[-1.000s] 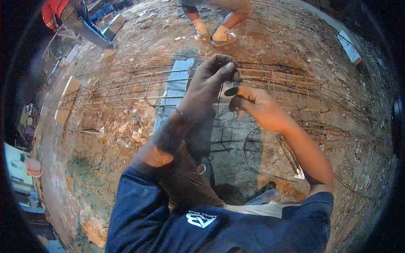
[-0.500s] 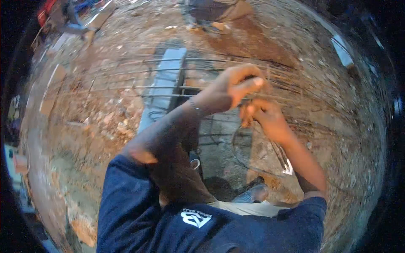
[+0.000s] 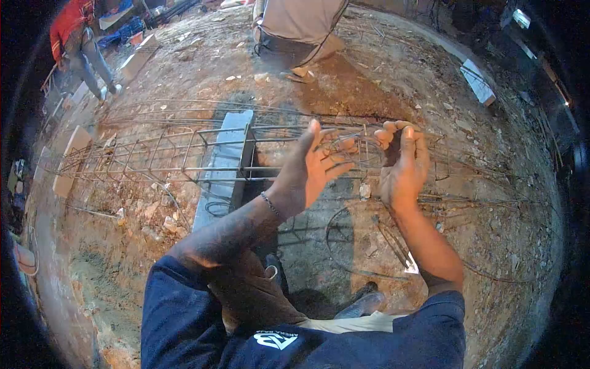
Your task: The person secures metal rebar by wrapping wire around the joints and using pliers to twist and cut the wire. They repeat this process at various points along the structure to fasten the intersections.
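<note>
Steel tie wire [image 3: 362, 147] spans left to right between our spread-fingered, ungripping left hand [image 3: 310, 169] and half-curled right hand [image 3: 407, 166], whose hold we can't make out, roughly parallel to the rebar cage [image 3: 212, 169].

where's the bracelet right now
In the head view, the bracelet is around the wrist of the left hand, right of the pale block under the rebar cage.

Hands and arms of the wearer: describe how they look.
The left hand and right hand are both ungloved, five-fingered human hands. A thin, chain-like bracelet circles the left wrist; nothing shows on the right one. The left sleeve and right sleeve are navy blue and short, leaving the forearms bare.
</note>
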Demonstrator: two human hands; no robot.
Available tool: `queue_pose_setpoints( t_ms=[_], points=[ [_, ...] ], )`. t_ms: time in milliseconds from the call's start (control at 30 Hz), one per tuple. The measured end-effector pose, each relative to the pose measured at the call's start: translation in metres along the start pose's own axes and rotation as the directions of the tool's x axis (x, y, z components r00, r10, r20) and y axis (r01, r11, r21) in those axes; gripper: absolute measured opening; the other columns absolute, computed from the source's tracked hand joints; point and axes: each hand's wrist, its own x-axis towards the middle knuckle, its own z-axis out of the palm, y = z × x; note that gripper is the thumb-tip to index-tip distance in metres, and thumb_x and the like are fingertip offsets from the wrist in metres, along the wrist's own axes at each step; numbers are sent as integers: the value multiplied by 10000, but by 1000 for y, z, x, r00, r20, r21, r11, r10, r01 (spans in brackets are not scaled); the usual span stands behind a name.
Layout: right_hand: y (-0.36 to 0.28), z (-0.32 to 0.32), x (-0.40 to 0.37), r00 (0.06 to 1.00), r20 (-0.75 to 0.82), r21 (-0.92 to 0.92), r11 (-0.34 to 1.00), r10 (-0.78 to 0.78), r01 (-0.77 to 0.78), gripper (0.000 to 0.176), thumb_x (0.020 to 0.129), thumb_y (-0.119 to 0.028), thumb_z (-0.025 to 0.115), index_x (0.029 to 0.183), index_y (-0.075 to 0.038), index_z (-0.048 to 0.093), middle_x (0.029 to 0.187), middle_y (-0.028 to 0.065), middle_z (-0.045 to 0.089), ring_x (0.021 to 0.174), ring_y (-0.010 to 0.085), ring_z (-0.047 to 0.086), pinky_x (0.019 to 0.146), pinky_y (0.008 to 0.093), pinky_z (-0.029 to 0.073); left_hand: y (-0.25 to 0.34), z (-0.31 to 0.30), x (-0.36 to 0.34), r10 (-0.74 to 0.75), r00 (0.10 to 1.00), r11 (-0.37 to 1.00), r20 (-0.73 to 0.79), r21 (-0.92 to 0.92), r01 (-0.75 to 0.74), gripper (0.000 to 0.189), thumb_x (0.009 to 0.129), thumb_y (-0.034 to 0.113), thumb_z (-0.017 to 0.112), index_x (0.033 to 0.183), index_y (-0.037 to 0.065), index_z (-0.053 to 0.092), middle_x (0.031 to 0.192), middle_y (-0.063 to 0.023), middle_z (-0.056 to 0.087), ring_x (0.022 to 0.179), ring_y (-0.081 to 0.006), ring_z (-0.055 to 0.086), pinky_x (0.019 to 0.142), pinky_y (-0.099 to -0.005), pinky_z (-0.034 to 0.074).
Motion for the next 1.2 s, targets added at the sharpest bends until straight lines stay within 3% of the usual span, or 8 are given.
queue_pose_setpoints(
  t_ms=[500,767,833,900,967,1033,1100,1200],
  points=[
    [15,2,-21,940,265,-478,818,-214,321,189,940,-169,480,943,-9,581,926,88,624,865,169,570,788,292,445,11,1,3,209,976,974,68,-107,-201,375,952,323,429,1121,-3,504,1147,-143,555,1093,-267,532,972,-421,395],
    [6,-1,1,952,219,-527,796,-212,299,218,955,-194,452,920,-10,563,931,78,627,879,160,565,823,296,429,21,4,-5,89,996,965,0,249,-86,410,946,386,435,1058,0,514,944,-99,586,888,-204,596,791,-361,510],
    [11,-6,15,979,142,-353,917,-144,186,221,965,-211,432,922,-15,523,923,100,624,907,169,563,853,304,422,18,4,-4,92,995,971,-39,223,-81,433,943,428,421,958,6,514,792,-64,565,675,-168,581,638,-313,511],
    [-9,5,29,991,104,-164,981,-84,100,212,968,-222,426,934,-22,491,908,124,623,854,196,590,811,320,459,22,-7,-6,-144,926,712,348,687,-147,442,952,444,380,860,30,507,676,-58,544,549,-144,550,492,-282,455],
    [-23,6,39,984,109,46,988,140,-146,200,960,-242,444,931,-48,484,791,60,584,685,174,575,665,307,498,4,12,-14,-156,929,711,335,691,-129,495,957,461,337,757,41,508,540,-36,494,440,-128,491,417,-273,397],
    [-26,6,40,941,268,115,963,207,-245,202,960,-245,446,939,-48,487,736,46,551,604,147,530,579,283,469,-7,29,-26,-492,853,390,176,920,35,528,961,456,329,680,41,494,488,-20,472,435,-114,481,412,-271,382],
    [-26,11,30,864,426,188,908,268,-375,204,960,-248,448,947,-48,490,682,33,517,522,119,485,493,258,440,-20,35,-31,-533,821,406,204,913,37,539,963,452,329,661,35,490,474,-16,468,428,-113,477,418,-270,382],
    [-26,16,7,885,220,52,901,410,-430,206,956,-256,459,955,-54,500,592,-23,399,468,60,351,414,219,316,-41,3,-32,-606,754,467,253,880,80,536,967,439,330,662,30,494,474,-18,477,434,-110,484,434,-267,389]
  ],
)
